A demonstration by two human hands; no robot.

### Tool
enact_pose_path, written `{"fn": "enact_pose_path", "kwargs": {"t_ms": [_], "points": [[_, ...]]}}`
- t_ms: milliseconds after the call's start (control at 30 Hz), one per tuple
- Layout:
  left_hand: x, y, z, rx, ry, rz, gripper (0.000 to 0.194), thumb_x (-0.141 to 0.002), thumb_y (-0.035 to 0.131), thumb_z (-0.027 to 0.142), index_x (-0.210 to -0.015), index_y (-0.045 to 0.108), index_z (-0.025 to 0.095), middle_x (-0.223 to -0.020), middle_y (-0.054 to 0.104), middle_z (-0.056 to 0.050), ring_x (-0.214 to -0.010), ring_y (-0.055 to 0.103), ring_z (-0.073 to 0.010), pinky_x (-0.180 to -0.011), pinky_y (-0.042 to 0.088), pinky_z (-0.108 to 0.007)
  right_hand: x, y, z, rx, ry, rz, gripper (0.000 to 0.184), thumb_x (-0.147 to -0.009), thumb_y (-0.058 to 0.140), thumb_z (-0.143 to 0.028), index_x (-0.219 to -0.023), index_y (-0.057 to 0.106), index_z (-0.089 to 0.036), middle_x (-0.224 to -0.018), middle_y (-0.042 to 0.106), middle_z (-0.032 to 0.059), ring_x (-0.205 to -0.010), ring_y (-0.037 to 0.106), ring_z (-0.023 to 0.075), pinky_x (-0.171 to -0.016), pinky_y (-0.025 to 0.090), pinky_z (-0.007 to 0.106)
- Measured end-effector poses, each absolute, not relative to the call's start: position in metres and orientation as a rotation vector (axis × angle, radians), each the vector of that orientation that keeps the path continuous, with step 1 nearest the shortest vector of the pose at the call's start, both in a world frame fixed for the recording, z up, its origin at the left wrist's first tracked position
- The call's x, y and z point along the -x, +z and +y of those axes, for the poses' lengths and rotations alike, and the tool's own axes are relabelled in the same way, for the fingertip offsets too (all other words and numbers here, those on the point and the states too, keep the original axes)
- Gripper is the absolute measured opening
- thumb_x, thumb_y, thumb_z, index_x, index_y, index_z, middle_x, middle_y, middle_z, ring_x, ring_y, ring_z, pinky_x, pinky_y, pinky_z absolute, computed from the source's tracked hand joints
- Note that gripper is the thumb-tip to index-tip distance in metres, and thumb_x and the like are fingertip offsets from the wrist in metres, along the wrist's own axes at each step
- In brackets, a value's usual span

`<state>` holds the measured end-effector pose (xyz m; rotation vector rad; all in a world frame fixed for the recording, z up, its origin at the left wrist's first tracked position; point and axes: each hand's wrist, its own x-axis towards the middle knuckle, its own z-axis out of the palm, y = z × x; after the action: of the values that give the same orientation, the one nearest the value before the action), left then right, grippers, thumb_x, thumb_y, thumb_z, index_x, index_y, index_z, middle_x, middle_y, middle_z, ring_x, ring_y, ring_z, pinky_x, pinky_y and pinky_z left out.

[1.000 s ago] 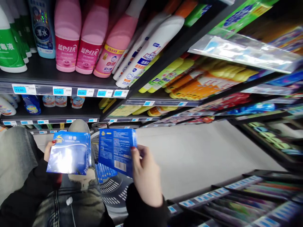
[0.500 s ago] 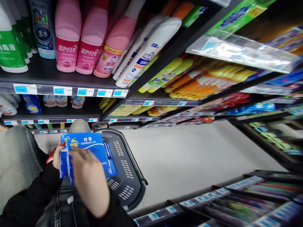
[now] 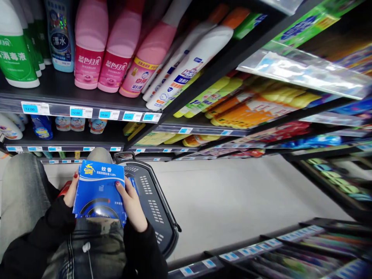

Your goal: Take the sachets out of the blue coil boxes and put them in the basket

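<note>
Above my lap is a blue mosquito coil box (image 3: 100, 190), with white lettering and a yellow logo on its upper face. My left hand (image 3: 71, 192) grips its left edge, the thumb on top. On the opposite edge, my right hand (image 3: 133, 202) is closed round the side, its thumb resting on the printed face. Blue edges show beneath the top box; how many boxes are stacked there is hidden. A dark grey shopping basket (image 3: 172, 232) stands on the floor just right of the box, with a bit of blue packaging visible beside my right hand.
Pink bottles (image 3: 89, 62), a green-labelled white bottle (image 3: 19, 60) and white cleaner bottles (image 3: 188, 66) fill the shelf ahead, above price tags (image 3: 81, 112). The pale aisle floor (image 3: 232, 190) runs off to the right. Another shelf (image 3: 261, 252) borders it at lower right.
My right hand has gone from over the middle of the box to its right edge. The box now faces up more squarely, with its printed face uncovered.
</note>
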<state>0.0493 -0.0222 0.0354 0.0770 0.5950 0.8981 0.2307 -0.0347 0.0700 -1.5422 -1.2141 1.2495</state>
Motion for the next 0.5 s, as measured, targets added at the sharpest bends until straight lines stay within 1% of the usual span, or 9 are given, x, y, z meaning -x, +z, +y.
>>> {"fn": "enact_pose_path", "kwargs": {"t_ms": [100,167,267,367,400,433,467,500], "points": [[-0.038,0.036,-0.024,-0.103,0.865,0.728,0.061,-0.057,0.072,0.056,-0.099,0.065,0.012,-0.098,0.070,-0.016,-0.111,0.054,-0.0383,-0.098,0.037,-0.052,-0.234,0.071,-0.030,1.564,1.181,-1.406,0.047,-0.085,0.048,-0.047,-0.122,0.056,-0.020,-0.123,0.058,0.0090,-0.115,0.051,0.0246,-0.102,0.036,0.041],[-0.034,0.037,-0.024,-0.106,0.848,0.761,0.057,-0.060,0.071,0.052,-0.100,0.065,0.012,-0.098,0.070,-0.016,-0.110,0.054,-0.0391,-0.097,0.037,-0.054,-0.237,0.071,-0.028,1.561,1.144,-1.504,0.049,-0.086,0.045,-0.048,-0.127,0.052,-0.021,-0.132,0.051,0.0090,-0.124,0.043,0.0244,-0.107,0.030,0.042],[-0.035,0.042,-0.022,-0.090,0.888,0.847,0.045,-0.057,0.071,0.041,-0.091,0.066,0.012,-0.091,0.071,-0.015,-0.108,0.056,-0.0387,-0.095,0.041,-0.050,-0.242,0.074,-0.025,1.523,1.154,-1.617,0.054,-0.087,0.042,-0.050,-0.134,0.046,-0.022,-0.143,0.037,0.0067,-0.136,0.025,0.0223,-0.113,0.020,0.041],[-0.039,0.050,-0.019,-0.093,0.994,0.967,0.037,-0.051,0.069,0.026,-0.086,0.066,0.013,-0.084,0.072,-0.010,-0.107,0.057,-0.0367,-0.092,0.045,-0.045,-0.248,0.074,-0.021,1.475,1.231,-1.649,0.060,-0.087,0.041,-0.054,-0.137,0.040,-0.022,-0.147,0.031,0.0050,-0.140,0.017,0.0200,-0.115,0.014,0.039],[-0.040,0.052,-0.018,-0.091,1.014,0.987,0.037,-0.051,0.067,0.024,-0.086,0.065,0.013,-0.083,0.072,-0.009,-0.106,0.058,-0.0359,-0.091,0.046,-0.045,-0.250,0.071,-0.019,1.466,1.264,-1.613,0.062,-0.086,0.041,-0.056,-0.138,0.040,-0.022,-0.148,0.030,0.0048,-0.139,0.017,0.0199,-0.115,0.014,0.038],[-0.040,0.053,-0.018,-0.086,1.020,0.996,0.036,-0.051,0.065,0.023,-0.086,0.066,0.013,-0.081,0.072,-0.008,-0.104,0.059,-0.0352,-0.089,0.047,-0.044,-0.253,0.067,-0.018,1.467,1.304,-1.536,0.064,-0.085,0.040,-0.058,-0.138,0.039,-0.022,-0.148,0.030,0.0049,-0.139,0.020,0.0205,-0.114,0.017,0.039],[-0.040,0.054,-0.018,-0.079,1.020,1.002,0.035,-0.053,0.063,0.023,-0.086,0.066,0.013,-0.079,0.072,-0.008,-0.101,0.061,-0.0344,-0.087,0.048,-0.043,-0.255,0.060,-0.016,1.485,1.348,-1.420,0.066,-0.085,0.037,-0.061,-0.138,0.038,-0.022,-0.147,0.031,0.0060,-0.136,0.027,0.0217,-0.112,0.023,0.040],[-0.040,0.054,-0.017,-0.071,1.013,1.002,0.033,-0.054,0.062,0.024,-0.084,0.066,0.012,-0.076,0.072,-0.008,-0.096,0.063,-0.0337,-0.084,0.050,-0.042,-0.258,0.052,-0.014,1.522,1.392,-1.295,0.067,-0.084,0.034,-0.063,-0.137,0.039,-0.022,-0.144,0.036,0.0079,-0.129,0.037,0.0230,-0.106,0.032,0.041]]}}
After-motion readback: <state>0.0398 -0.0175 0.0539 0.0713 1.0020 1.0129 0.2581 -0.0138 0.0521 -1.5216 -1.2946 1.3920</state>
